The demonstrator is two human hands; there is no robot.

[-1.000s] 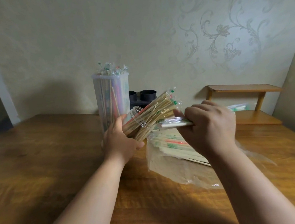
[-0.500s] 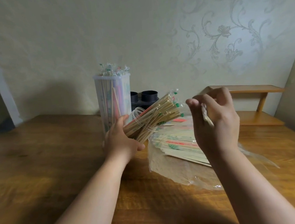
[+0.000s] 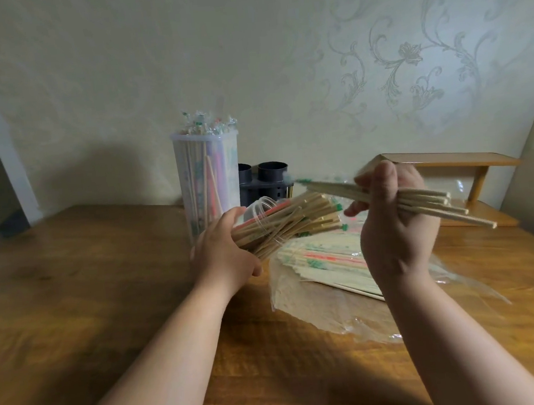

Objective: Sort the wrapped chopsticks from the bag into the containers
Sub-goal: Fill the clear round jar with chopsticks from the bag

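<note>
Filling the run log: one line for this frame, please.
left hand: holds tilted clear cup of chopsticks | right hand: grips chopstick bundle | bag: flat on table, chopsticks inside | tall container: upright, filled

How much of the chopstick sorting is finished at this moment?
Done: the tall clear container looks full. In hand: the left hand holds a tilted clear cup of chopsticks; the right hand grips a small bunch. Left: many wrapped chopsticks lie on the bag.
</note>
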